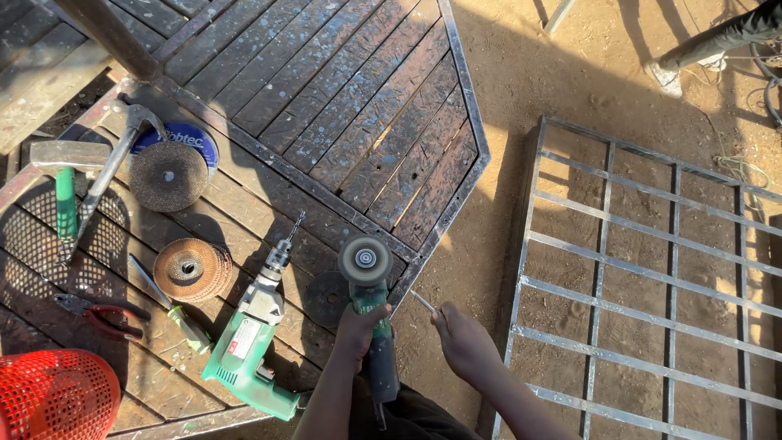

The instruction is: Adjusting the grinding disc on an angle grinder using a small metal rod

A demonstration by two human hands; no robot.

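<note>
At the far left a red mesh basket [53,395] is cut off by the near corner; beside it lie red-handled pliers [104,314], a green-handled hammer [67,200] and two worn abrasive discs [169,175], with a stack of flap discs [192,269] nearer me; none of these is in my grasp. The green drill [244,346] rests on the slatted metal panel [358,106], untouched. My left hand [357,330] is closed round the body of the angle grinder [371,314], whose wire-brush wheel [365,260] is already mounted and faces up; I judge the fitting is nearly done, the tightening perhaps left. My right hand [464,342] pinches a thin metal tool [423,302], fingers narrow about it; what kind of tool it is I cannot make out. Shadow hides the grinder's tail and my lap; right of me a grey steel grid frame [643,277] lies on sand, and another person's leg [717,37] is cut off at the far right.
</note>
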